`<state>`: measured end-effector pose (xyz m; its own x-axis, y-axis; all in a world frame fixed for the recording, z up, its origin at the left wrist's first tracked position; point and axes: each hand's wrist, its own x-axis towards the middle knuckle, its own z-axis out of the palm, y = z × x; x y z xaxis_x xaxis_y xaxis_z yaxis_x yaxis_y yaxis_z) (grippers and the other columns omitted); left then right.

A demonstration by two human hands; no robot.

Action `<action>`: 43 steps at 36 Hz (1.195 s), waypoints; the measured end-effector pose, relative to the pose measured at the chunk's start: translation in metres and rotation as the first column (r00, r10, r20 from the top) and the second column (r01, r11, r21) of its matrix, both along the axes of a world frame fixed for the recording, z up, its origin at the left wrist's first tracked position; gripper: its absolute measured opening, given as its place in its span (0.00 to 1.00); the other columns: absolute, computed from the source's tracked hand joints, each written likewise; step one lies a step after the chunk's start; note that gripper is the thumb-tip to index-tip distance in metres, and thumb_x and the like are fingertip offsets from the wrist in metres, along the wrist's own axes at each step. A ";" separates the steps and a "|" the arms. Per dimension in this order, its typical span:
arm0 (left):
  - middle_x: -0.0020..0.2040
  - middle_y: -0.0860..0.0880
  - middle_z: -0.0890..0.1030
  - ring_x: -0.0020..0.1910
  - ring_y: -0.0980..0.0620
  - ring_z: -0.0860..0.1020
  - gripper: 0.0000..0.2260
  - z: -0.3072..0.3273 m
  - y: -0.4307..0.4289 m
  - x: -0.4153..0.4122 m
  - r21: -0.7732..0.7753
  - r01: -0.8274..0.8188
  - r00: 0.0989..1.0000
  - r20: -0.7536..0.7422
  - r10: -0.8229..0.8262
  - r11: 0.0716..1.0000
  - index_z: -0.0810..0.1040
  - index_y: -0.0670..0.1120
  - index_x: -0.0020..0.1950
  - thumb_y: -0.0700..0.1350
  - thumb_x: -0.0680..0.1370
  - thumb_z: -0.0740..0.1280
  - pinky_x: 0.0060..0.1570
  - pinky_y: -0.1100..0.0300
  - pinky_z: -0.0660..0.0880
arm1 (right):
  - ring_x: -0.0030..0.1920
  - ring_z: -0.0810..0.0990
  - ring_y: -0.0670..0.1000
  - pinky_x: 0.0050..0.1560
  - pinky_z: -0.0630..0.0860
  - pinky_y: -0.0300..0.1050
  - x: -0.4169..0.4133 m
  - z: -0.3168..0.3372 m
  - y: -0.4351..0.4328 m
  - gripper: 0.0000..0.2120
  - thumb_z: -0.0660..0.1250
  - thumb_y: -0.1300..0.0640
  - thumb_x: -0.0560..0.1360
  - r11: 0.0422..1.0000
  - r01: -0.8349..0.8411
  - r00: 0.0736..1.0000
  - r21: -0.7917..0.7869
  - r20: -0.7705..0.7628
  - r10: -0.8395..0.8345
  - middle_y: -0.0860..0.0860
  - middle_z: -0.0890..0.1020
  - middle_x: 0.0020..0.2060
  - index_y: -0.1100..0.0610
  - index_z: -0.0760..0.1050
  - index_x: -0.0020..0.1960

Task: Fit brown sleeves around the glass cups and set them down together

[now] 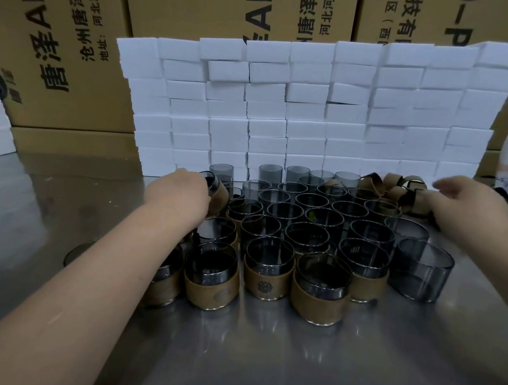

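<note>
L hand: fingers curled round a sleeved cup — held tilted above the left rear of the cluster; prob. about to be set with the finished ones.
R hand: fingers loosely spread, blurred, nothing seen in grip — over the loose sleeves; I'd guess it's going for the next one.
Done group: sleeved cups packed side by side, front + left, so finished stock sits together per task.
Bare cups: right edge and back rows, near the sleeve pile, so R reach is short.
Edges: foam blocks wall off the rear, just behind the back cups.
Room: steel table open in front and to the left; no gaps inside the cluster, so set-down needs an outer slot; left side looks best.
Risk: glass on glass, tilted cup could clip neighbours.
</note>
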<state>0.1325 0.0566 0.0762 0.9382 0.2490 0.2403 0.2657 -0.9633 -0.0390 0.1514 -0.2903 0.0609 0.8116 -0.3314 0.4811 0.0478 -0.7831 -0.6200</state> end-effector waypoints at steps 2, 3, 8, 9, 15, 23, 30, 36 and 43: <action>0.46 0.47 0.73 0.44 0.47 0.74 0.06 -0.002 0.000 0.000 -0.001 0.002 1.000 -0.020 -0.002 1.000 0.77 0.45 0.49 0.41 0.78 0.61 0.35 0.57 0.67 | 0.52 0.77 0.61 0.51 0.75 0.54 0.008 -0.010 -0.016 0.16 0.61 0.51 0.74 0.995 0.090 0.995 -0.031 -0.041 -0.091 0.58 0.81 0.52 0.55 0.76 0.58; 0.45 0.48 0.74 0.44 0.47 0.75 0.06 -0.004 0.001 0.000 -0.005 0.006 1.000 -0.030 -0.006 1.000 0.78 0.46 0.49 0.41 0.78 0.61 0.35 0.57 0.67 | 0.52 0.77 0.63 0.53 0.75 0.56 0.011 -0.015 -0.022 0.17 0.62 0.52 0.73 0.991 0.126 0.990 -0.044 -0.060 -0.129 0.60 0.80 0.53 0.55 0.76 0.59; 0.51 0.47 0.78 0.48 0.47 0.75 0.10 -0.010 0.003 0.002 -0.060 0.012 0.996 -0.086 -0.017 0.998 0.79 0.47 0.56 0.47 0.79 0.61 0.42 0.57 0.71 | 0.57 0.73 0.67 0.56 0.74 0.61 0.022 -0.050 -0.050 0.21 0.62 0.53 0.74 0.954 0.237 0.950 -0.186 -0.163 -0.267 0.63 0.75 0.59 0.56 0.73 0.65; 0.52 0.47 0.78 0.50 0.47 0.75 0.10 -0.011 0.003 0.003 -0.063 0.012 0.996 -0.092 -0.018 0.998 0.79 0.47 0.57 0.47 0.79 0.61 0.44 0.57 0.71 | 0.61 0.71 0.67 0.60 0.72 0.61 0.024 -0.055 -0.055 0.22 0.63 0.54 0.74 0.953 0.232 0.941 -0.193 -0.204 -0.271 0.63 0.73 0.63 0.56 0.71 0.68; 0.49 0.47 0.79 0.47 0.47 0.76 0.12 -0.012 0.005 0.004 -0.108 0.023 0.994 -0.103 -0.034 0.994 0.79 0.45 0.53 0.51 0.79 0.60 0.42 0.58 0.70 | 0.72 0.61 0.61 0.71 0.59 0.55 0.033 -0.066 -0.062 0.25 0.63 0.55 0.75 0.975 0.125 0.948 -0.185 -0.267 -0.172 0.60 0.64 0.72 0.57 0.66 0.72; 0.41 0.47 0.74 0.42 0.48 0.72 0.20 -0.008 -0.002 0.003 -0.219 0.139 0.986 -0.057 -0.155 0.966 0.77 0.42 0.44 0.56 0.80 0.54 0.39 0.58 0.67 | 0.75 0.56 0.56 0.71 0.58 0.50 0.031 -0.066 -0.055 0.25 0.60 0.62 0.78 0.962 -0.101 0.915 -0.253 -0.402 -0.010 0.58 0.59 0.75 0.60 0.60 0.74; 0.62 0.49 0.77 0.59 0.49 0.74 0.19 -0.013 -0.007 0.001 -0.310 0.239 0.962 -0.055 -0.268 0.920 0.75 0.50 0.63 0.58 0.79 0.57 0.50 0.62 0.65 | 0.70 0.67 0.58 0.68 0.64 0.52 0.024 -0.063 -0.050 0.29 0.65 0.59 0.76 0.961 -0.178 0.910 -0.210 -0.406 0.080 0.56 0.66 0.72 0.55 0.61 0.75; 0.66 0.49 0.74 0.64 0.49 0.71 0.20 -0.012 -0.009 -0.001 -0.335 0.285 0.951 -0.018 -0.309 0.898 0.72 0.50 0.67 0.58 0.79 0.58 0.56 0.60 0.65 | 0.76 0.48 0.59 0.72 0.55 0.57 0.027 -0.062 -0.050 0.33 0.62 0.63 0.77 0.912 -0.126 0.919 -0.391 -0.393 -0.041 0.56 0.48 0.77 0.56 0.49 0.77; 0.77 0.52 0.55 0.75 0.48 0.53 0.21 -0.019 -0.053 -0.010 -0.230 0.550 0.826 0.004 -0.564 0.803 0.60 0.54 0.74 0.52 0.81 0.54 0.73 0.43 0.51 | 0.76 0.49 0.58 0.73 0.53 0.58 0.026 -0.063 -0.050 0.38 0.65 0.62 0.75 0.924 -0.224 0.873 -0.309 -0.485 0.049 0.57 0.49 0.77 0.57 0.45 0.77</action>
